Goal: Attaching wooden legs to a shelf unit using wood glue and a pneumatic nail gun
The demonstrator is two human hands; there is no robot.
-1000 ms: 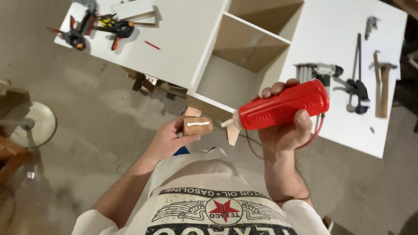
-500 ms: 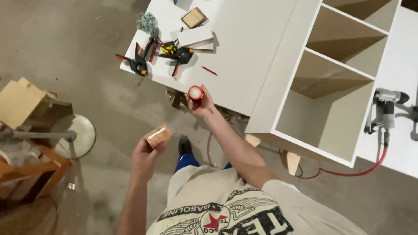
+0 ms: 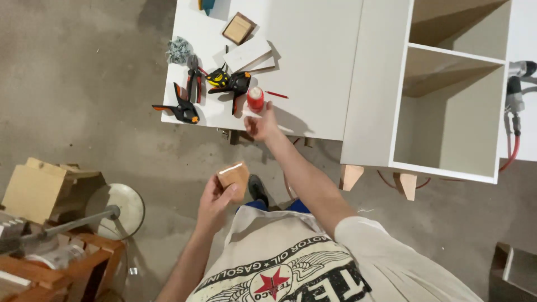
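Hands come first: the left hand (image 3: 215, 202) is in the lower middle of the frame, away from the desk (image 3: 313, 67). Its grip is closed around a small brown wood block (image 3: 234, 174). The fingers wrap the bottom of the block and the thumb presses its side. A pale line runs along the top edge of the block.

The right hand (image 3: 262, 124) reaches up to the front edge of the white desk, near the middle of the frame. The red glue bottle (image 3: 255, 98) stands upright on the desk just above the fingers. The fingertips are right at the bottle's base. I cannot tell if the grip is closed on the bottle or loose beside it.

Just left of the bottle lie black and orange clamps (image 3: 228, 84), and one more black clamp (image 3: 178, 109) sits near the desk's left edge. A pair of pliers (image 3: 194, 78) lies between them. A thin red pencil (image 3: 276, 94) is to the right of the bottle. A small wood square (image 3: 239, 28) and a flat white board (image 3: 249, 54) lie higher up.

A white cabinet (image 3: 380, 84) with open boxes fills the upper right. A round stool (image 3: 117, 207) stands on the floor at lower left.
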